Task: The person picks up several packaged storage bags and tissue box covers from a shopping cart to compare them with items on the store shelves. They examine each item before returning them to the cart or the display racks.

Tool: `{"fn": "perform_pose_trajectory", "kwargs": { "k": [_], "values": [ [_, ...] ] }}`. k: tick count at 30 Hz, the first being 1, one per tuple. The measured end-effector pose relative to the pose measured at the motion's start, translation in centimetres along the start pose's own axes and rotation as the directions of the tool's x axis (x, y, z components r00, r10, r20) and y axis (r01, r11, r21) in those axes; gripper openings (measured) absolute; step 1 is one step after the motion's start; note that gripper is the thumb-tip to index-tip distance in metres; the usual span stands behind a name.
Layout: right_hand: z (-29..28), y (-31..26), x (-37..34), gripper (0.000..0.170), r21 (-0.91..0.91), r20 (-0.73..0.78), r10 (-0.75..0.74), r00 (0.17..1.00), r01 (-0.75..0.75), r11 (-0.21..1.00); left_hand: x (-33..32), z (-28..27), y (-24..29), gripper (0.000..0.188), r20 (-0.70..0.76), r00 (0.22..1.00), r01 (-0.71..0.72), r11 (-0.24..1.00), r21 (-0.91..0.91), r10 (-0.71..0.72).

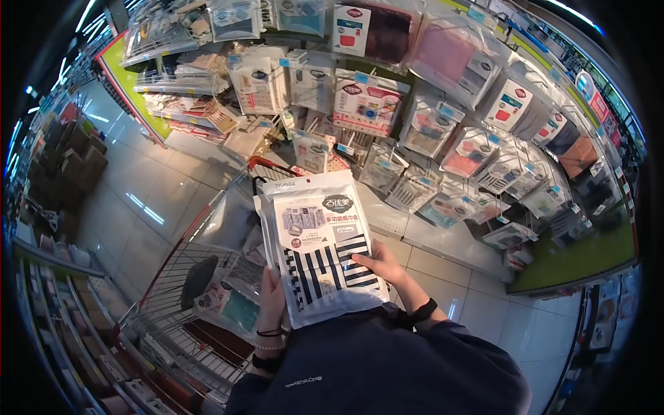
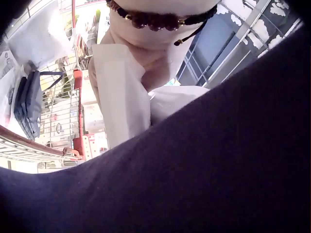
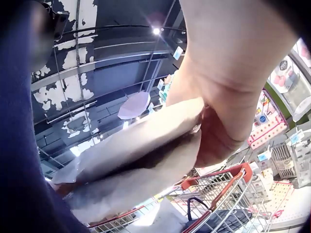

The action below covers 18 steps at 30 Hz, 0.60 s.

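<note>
In the head view a flat white plastic package (image 1: 319,242) with a printed card and navy-and-white striped fabric is held up before the chest. My left hand (image 1: 272,301) grips its lower left edge, fingers partly hidden behind it. On the right side my right hand (image 1: 382,265) pinches it, thumb on the front. A second white edge shows along its left side. Seen from the right wrist, two white package edges (image 3: 141,141) lie together with a dark gap between them, the right hand (image 3: 214,111) around them. The left wrist view shows the left hand (image 2: 146,63) at white package edges (image 2: 119,97).
A wire shopping cart (image 1: 155,294) with red trim stands on the left, holding packaged goods (image 1: 232,301). Ahead, a display rack (image 1: 443,162) carries rows of hanging packages. Tiled floor (image 1: 149,183) runs along the left; another shelf (image 1: 76,332) stands at lower left.
</note>
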State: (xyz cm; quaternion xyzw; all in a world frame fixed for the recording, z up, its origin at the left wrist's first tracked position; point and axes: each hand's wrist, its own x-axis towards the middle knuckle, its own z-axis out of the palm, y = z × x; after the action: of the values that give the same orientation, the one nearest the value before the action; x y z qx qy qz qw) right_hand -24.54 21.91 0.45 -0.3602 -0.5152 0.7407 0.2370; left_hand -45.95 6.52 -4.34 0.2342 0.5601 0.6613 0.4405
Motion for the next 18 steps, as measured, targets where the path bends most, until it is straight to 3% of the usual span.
{"fn": "perform_pose_trajectory", "kwargs": {
  "k": [4, 6, 13, 16, 18],
  "values": [
    [-0.8, 0.6, 0.1, 0.042, -0.057, -0.019, 0.026, 0.999, -0.027, 0.998, -0.6, 1.0, 0.3, 0.039, -0.085, 0.996, 0.03, 0.996, 0.079, -0.023],
    [-0.6, 0.1, 0.1, 0.04, 0.021, -0.043, 0.004, 0.999, -0.003, 1.0, -1.0, 1.4, 1.2, 0.041, -0.104, 0.995, 0.022, 0.985, 0.17, -0.005],
    [-3.4, 0.6, 0.9, 0.026, 0.225, -0.204, 0.13, 0.97, -0.083, 0.971, -0.9, 1.0, 0.6, 0.053, -0.32, 0.946, -0.01, 0.994, 0.108, 0.044],
    [-5.7, 1.9, 1.3, 0.026, 0.272, -0.228, 0.101, 0.968, -0.036, 0.962, -0.7, 0.1, 0.7, 0.055, -0.331, 0.937, -0.024, 0.967, 0.253, 0.11],
    [-6.7, 1.8, 0.9, 0.021, 0.322, -0.282, 0.084, 0.956, 0.012, 0.947, -0.7, -0.2, 0.5, 0.055, -0.361, 0.928, 0.0, 0.97, 0.243, 0.091]
  ]
}}
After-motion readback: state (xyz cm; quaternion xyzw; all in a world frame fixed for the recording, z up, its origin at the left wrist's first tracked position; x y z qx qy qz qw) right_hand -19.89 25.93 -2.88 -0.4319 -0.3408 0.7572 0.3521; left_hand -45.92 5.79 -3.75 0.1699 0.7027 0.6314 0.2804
